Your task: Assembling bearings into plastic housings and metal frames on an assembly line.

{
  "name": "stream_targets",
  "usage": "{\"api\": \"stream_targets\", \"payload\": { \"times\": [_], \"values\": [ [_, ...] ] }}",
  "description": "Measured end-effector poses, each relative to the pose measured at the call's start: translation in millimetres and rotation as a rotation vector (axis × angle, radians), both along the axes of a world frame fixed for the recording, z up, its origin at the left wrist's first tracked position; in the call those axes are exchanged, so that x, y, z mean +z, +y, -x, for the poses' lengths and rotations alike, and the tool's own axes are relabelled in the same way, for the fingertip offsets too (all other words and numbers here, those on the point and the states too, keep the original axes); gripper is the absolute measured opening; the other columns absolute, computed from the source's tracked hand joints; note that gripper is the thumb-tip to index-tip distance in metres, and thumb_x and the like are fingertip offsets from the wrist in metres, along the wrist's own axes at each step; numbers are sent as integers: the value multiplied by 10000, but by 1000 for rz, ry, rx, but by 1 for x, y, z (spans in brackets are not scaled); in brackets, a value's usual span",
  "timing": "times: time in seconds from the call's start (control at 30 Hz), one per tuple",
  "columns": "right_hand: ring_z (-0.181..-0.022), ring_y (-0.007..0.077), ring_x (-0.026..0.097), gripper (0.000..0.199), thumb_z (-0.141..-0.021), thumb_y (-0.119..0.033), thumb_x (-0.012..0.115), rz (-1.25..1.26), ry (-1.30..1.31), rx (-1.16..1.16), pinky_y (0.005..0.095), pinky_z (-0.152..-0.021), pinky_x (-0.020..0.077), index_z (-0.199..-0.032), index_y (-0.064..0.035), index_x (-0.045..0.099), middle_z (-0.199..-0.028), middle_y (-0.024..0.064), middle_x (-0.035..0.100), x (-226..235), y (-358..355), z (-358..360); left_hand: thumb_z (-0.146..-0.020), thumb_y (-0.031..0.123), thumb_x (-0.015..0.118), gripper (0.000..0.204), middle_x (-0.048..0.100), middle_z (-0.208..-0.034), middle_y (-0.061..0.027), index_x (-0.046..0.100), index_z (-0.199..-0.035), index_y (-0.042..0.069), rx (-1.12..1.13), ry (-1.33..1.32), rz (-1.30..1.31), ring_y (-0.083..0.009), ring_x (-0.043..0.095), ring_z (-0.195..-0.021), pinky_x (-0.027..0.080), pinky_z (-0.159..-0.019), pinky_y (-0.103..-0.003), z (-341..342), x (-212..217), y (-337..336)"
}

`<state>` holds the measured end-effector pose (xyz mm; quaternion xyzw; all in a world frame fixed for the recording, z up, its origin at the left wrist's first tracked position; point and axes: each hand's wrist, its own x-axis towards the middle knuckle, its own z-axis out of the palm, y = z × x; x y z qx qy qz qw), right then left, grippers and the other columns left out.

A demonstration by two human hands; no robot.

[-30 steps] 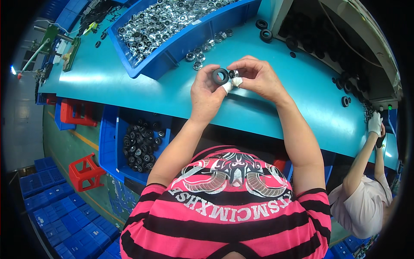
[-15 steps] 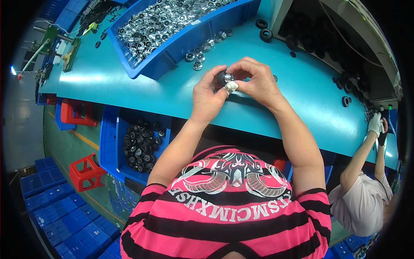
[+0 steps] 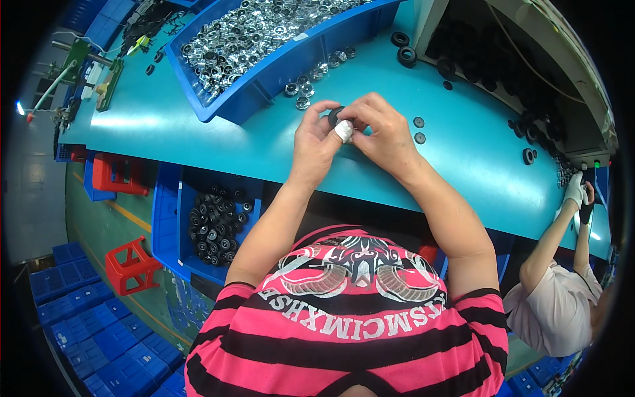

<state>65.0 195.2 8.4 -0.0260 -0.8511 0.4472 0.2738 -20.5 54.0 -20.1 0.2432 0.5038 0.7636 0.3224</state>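
Note:
Above the teal table, my left hand [image 3: 312, 147] is closed round a small wheel with a black tyre [image 3: 335, 116]. White tape wraps the thumb of that hand. My right hand [image 3: 389, 135] meets it from the right, its fingers pinched on the wheel's near side, hiding most of it. Two small dark discs [image 3: 419, 130] lie on the table just right of my right hand. Beyond my hands, several loose chrome wheel hubs [image 3: 303, 89] lie beside a large blue bin [image 3: 238, 92] heaped with more such hubs.
Black tyres [image 3: 407, 57] lie at the far right, by a grey-framed opening [image 3: 430, 30] holding more. Below the table edge, a blue crate [image 3: 170, 225] holds finished-looking black wheels. Red stools [image 3: 132, 264] stand left. A co-worker's gloved hand [image 3: 575, 190] works at the right end.
The wheel has turned, so its chrome side no longer shows between my hands. My right hand has shifted slightly left and toward me, uncovering the small discs.

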Motion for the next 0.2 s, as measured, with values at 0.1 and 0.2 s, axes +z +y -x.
{"api": "stream_targets", "payload": {
  "times": [0.1, 0.2],
  "values": [
    [-814, 170, 674, 430, -759, -8, 785, 211, -54, 93, 306, -745, 586, -1172, -89, 697, -1021, 64, 631, 7, 4, 0, -1017, 84, 590, 390, 669, -1152, -136, 458, -1374, 3, 39, -39, -5, -175, 644, -1068, 520, -912, -311, 1, -4, 0],
    [-862, 177, 669, 493, -768, -43, 805, 365, -119, 83, 303, -785, 586, -1241, -88, 675, -1072, 66, 630, 8, 13, 1, -1016, 112, 611, 523, 672, -1159, -129, 381, -1478, 23, 18, -61, -9, -193, 647, -1064, 519, -939, -321, 5, -10, 0]
  ]
}}
